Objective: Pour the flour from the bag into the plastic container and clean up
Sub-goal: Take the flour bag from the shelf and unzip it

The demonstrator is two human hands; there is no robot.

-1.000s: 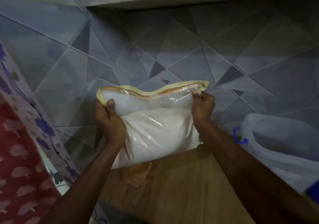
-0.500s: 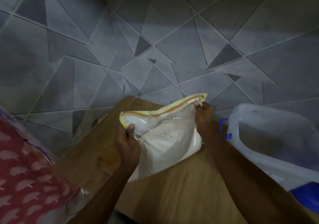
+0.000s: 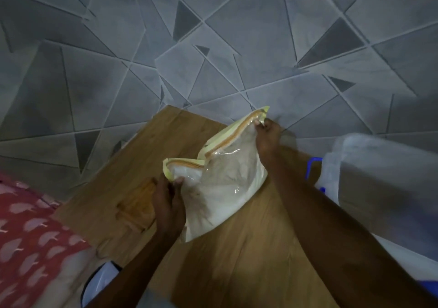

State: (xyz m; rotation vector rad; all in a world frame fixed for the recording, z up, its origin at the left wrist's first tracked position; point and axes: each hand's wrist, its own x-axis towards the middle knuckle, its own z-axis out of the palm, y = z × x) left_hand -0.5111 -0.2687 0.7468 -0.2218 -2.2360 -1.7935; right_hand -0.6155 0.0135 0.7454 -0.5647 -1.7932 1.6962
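Head view: flour bag (image 3: 222, 189) above the wooden table (image 3: 237, 260), long axis diagonal, zipper edge toward the wall; left hand (image 3: 169, 201) and right hand (image 3: 266, 134) pinch its top corners.

Flour bag (image 3: 222, 189) on the table (image 3: 237, 260), plastic container (image 3: 379, 179) to its right, seemingly just beside.

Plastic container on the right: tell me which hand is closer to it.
Right. The right hand pinches the far top corner of the flour bag, just left of the plastic container. The left hand grips the bag's near corner, farther away.
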